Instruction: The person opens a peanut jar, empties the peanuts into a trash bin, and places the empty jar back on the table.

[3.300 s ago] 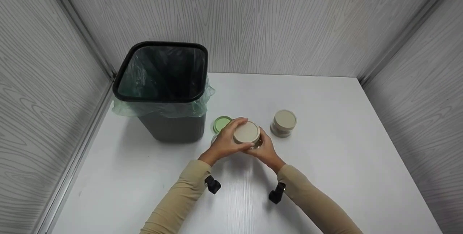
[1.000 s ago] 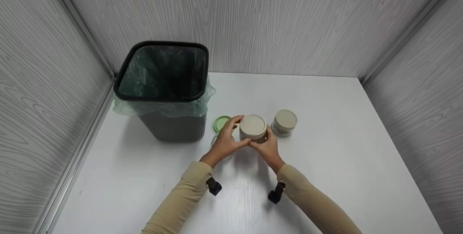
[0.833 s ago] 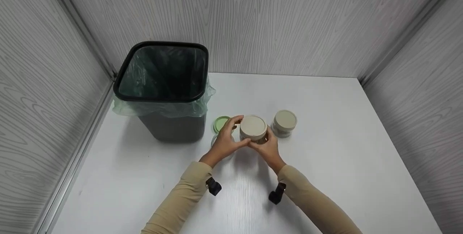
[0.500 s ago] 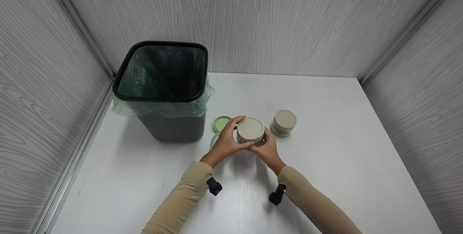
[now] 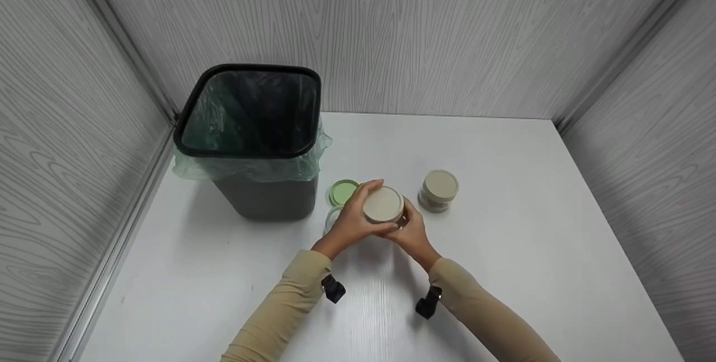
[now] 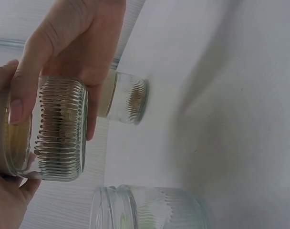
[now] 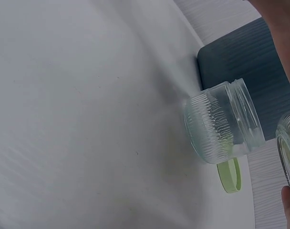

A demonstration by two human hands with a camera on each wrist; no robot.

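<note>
Both hands are shifting the ribbed jar (image 5: 385,208) slightly leftward since a second ago. Left hand (image 5: 351,222) is gripping its beige lid (image 5: 383,203); right hand (image 5: 412,231) is curling round the glass body, lifted above the surface (image 5: 503,250), beside the open jar (image 7: 223,123).
</note>
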